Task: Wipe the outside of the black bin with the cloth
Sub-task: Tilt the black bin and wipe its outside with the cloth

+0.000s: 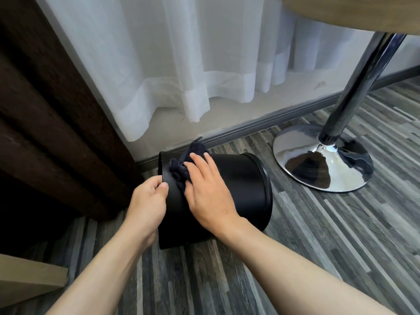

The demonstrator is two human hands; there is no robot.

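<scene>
The black bin lies on its side on the striped wood floor, its open rim toward the left and its base toward the right. My left hand pinches the rim at the left end, thumb on the outside wall. A dark navy cloth is bunched on the upper side of the bin near the rim. My right hand lies flat over the cloth, fingers spread, pressing it against the bin's wall. Most of the cloth sits under or just beyond my fingers.
A chrome table base and its slanted pole stand close to the right of the bin. A white sheer curtain and a grey skirting board run behind. A dark brown curtain hangs at the left.
</scene>
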